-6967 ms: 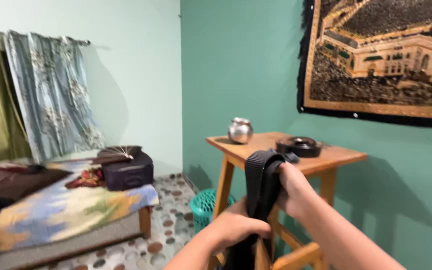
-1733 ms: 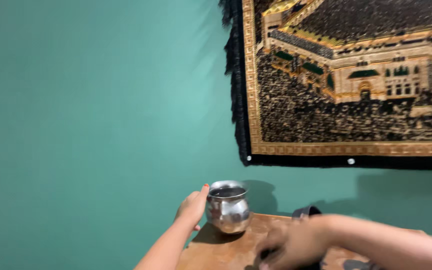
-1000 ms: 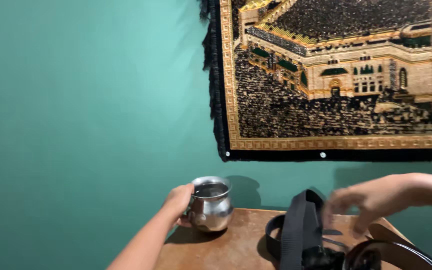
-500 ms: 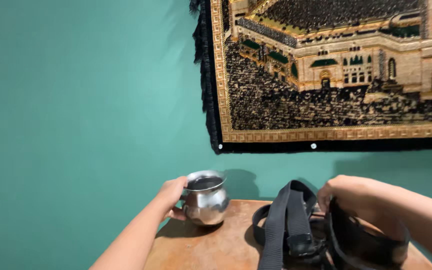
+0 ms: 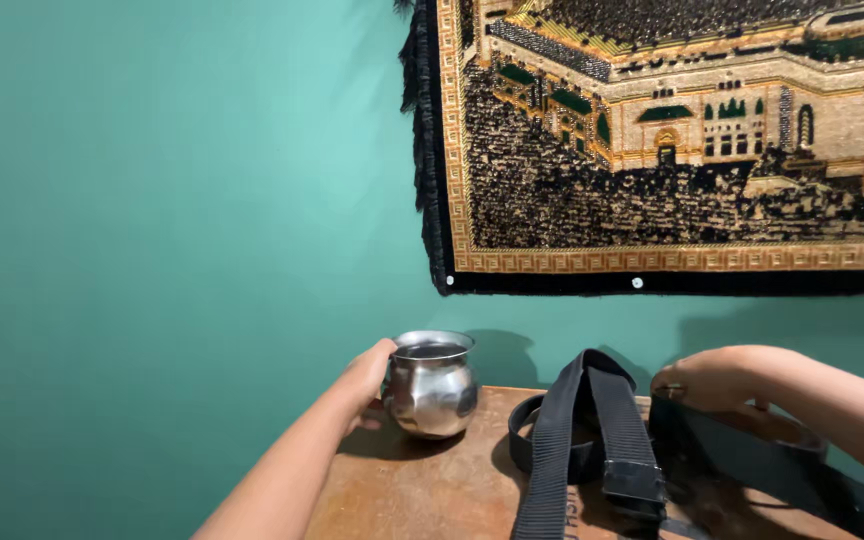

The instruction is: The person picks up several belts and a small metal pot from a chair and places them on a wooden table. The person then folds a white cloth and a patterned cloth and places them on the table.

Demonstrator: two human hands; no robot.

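Steel pot [image 5: 433, 385] upright, mouth up, left hand [image 5: 367, 372] cupping its side

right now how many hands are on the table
2. The left hand is against the steel pot at the wooden table's left; the right hand rests on black straps at right.

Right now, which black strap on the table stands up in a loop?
The wide ribbed webbing strap, arched upright mid-table. The smoother black belt under the right hand lies lower.
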